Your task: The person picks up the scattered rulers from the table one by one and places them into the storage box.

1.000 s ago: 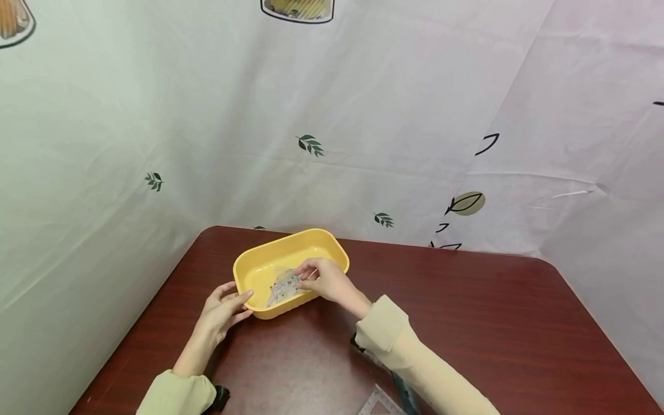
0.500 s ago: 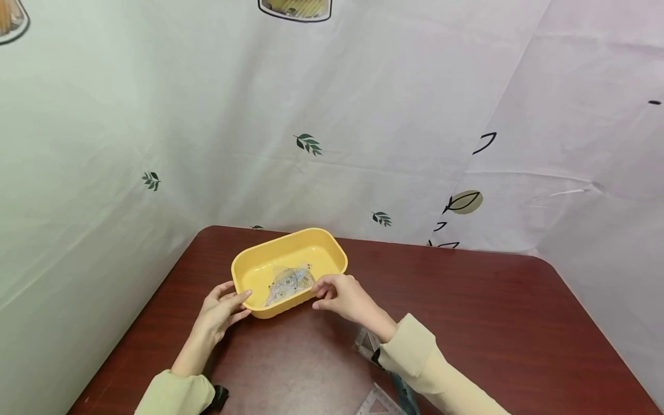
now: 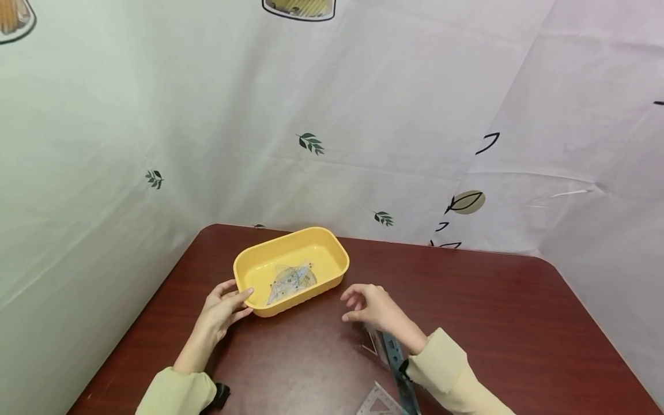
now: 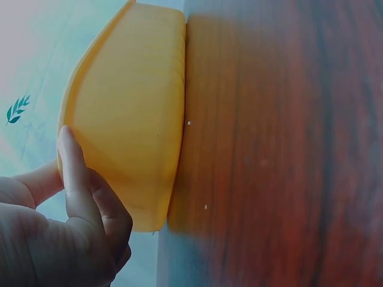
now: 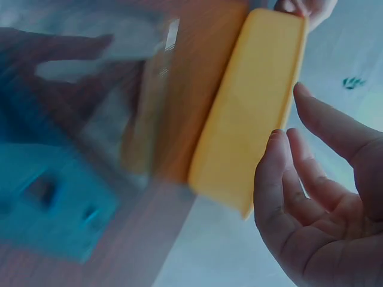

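Observation:
My left hand (image 3: pixel 215 316) holds the near left corner of a yellow plastic basin (image 3: pixel 306 297), thumb over the rim and fingers against the outside wall. Inside the basin lie overlapping clear plastic drawing tools (image 3: pixel 291 281), a protractor among them. My right hand (image 3: pixel 383 311), fingers loosely bent and holding nothing, is over the table to the right of the basin. Beneath its wrist lies a blue ruler (image 3: pixel 395 354) with cut-out holes, beside a clear set square (image 3: pixel 370 341). The right wrist view shows the blue ruler (image 5: pixel 60 200) large and blurred.
Another clear set square (image 3: pixel 381 402) lies at the front edge of the view, against the blue ruler's near end. The dark red wooden table (image 3: pixel 493 323) ends at a white patterned cloth (image 3: pixel 332 115) behind and at the sides.
My right hand has drawn out of the basin and moved right and toward me, over the ruler and set square. My left hand and the basin stay in place.

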Action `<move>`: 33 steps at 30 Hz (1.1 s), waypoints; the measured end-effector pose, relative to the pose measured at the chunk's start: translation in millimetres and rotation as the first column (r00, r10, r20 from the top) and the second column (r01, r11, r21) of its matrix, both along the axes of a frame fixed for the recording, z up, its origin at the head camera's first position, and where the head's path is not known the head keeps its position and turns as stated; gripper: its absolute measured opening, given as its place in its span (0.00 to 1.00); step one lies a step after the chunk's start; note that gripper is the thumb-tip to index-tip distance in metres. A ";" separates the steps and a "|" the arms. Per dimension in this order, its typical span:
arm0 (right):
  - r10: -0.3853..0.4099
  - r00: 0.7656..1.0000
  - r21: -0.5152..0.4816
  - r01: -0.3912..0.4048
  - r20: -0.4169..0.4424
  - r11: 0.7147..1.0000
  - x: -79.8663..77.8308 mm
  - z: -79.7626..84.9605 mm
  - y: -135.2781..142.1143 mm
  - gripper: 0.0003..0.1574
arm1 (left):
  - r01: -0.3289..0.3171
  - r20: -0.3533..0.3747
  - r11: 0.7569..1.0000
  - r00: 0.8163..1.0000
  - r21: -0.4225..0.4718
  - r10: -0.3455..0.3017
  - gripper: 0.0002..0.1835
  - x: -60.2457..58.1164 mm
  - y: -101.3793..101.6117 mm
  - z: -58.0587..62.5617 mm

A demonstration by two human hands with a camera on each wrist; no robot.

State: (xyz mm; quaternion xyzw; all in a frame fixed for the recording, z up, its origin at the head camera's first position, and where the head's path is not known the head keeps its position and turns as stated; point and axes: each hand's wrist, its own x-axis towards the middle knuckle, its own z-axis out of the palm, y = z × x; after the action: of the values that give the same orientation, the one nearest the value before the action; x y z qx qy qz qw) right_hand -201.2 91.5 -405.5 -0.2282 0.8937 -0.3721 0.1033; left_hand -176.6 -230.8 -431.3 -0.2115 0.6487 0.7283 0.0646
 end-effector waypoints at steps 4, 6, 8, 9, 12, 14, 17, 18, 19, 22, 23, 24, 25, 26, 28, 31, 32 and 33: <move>-0.023 1.000 0.016 0.023 0.006 1.000 -0.6 -7.5 18.0 0.19 | 0.001 0.004 1.000 1.000 -0.003 -0.001 0.43 -1.1 0.2 -0.4; -0.027 1.000 0.021 0.027 0.012 0.999 0.6 -12.1 25.8 0.20 | 0.001 0.003 1.000 1.000 0.000 -0.001 0.44 -0.9 0.2 -0.9; -0.031 0.999 0.027 0.031 0.012 0.999 2.3 -16.1 32.1 0.21 | 0.003 -0.001 1.000 1.000 0.001 -0.003 0.44 -0.6 0.1 -1.2; -0.033 0.999 0.033 0.033 0.012 0.999 3.2 -17.7 34.5 0.22 | 0.002 -0.002 1.000 1.000 0.002 -0.002 0.44 -0.5 0.2 -1.1; -0.040 0.999 0.062 0.039 0.014 0.997 6.8 -21.5 39.8 0.24 | -0.001 -0.001 1.000 1.000 0.000 0.001 0.44 -0.1 0.3 -0.6; -0.043 0.999 0.079 0.042 0.017 0.996 8.8 -23.1 41.8 0.27 | -0.002 0.002 1.000 1.000 0.000 0.002 0.44 0.1 0.4 -0.2; -0.047 0.999 0.104 0.046 0.016 0.994 10.7 -25.0 43.7 0.32 | -0.003 0.001 1.000 1.000 0.004 0.003 0.44 -0.2 0.8 0.5; -0.045 0.999 0.112 0.043 0.015 0.993 11.0 -25.6 44.1 0.34 | -0.003 0.001 1.000 1.000 0.005 0.003 0.44 -0.3 0.9 0.7; -0.041 0.999 0.124 0.040 0.008 0.991 11.1 -26.4 44.4 0.35 | -0.005 0.001 1.000 1.000 0.005 0.005 0.44 -0.2 1.1 0.9; -0.033 0.999 0.168 0.036 -0.020 0.985 11.0 -29.2 44.4 0.40 | -0.006 0.002 1.000 1.000 0.003 0.006 0.44 0.1 1.6 1.4; -0.028 0.999 0.184 0.034 -0.032 0.982 10.8 -30.4 44.2 0.41 | -0.006 0.003 1.000 1.000 0.003 0.006 0.44 0.2 1.7 1.5; -0.024 0.999 0.198 0.032 -0.043 0.980 10.4 -31.6 43.9 0.42 | -0.007 0.004 1.000 1.000 0.002 0.007 0.43 0.5 1.9 1.6; -0.021 0.998 0.209 0.032 -0.054 0.977 10.0 -32.2 43.5 0.43 | -0.008 0.004 1.000 1.000 0.001 0.008 0.43 0.7 2.1 1.8; -0.020 0.998 0.216 0.033 -0.059 0.976 9.6 -32.8 43.1 0.44 | -0.008 0.004 1.000 1.000 0.001 0.008 0.43 0.8 2.2 1.9; -0.015 0.998 0.225 0.029 -0.062 0.974 8.7 -33.4 42.5 0.44 | -0.009 0.003 1.000 1.000 0.001 0.009 0.43 1.0 2.4 2.3; -0.006 0.998 0.239 0.020 -0.058 0.971 7.5 -32.7 41.9 0.43 | -0.009 0.002 1.000 1.000 -0.001 0.009 0.43 1.2 2.7 2.8; -0.003 0.998 0.243 0.017 -0.057 0.970 7.1 -32.4 41.8 0.43 | -0.009 0.002 1.000 1.000 -0.001 0.009 0.42 1.3 2.9 3.0; 0.000 0.998 0.249 0.014 -0.055 0.968 6.5 -32.3 41.7 0.42 | -0.008 0.002 1.000 1.000 -0.002 0.008 0.42 1.4 3.1 3.3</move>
State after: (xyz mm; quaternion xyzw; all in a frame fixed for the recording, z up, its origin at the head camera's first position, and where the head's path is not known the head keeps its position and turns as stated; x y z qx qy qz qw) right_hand -194.7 133.1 -437.8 -0.2202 0.9367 -0.2509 0.1054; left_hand -175.3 -227.7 -428.0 -0.2149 0.6485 0.7276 0.0620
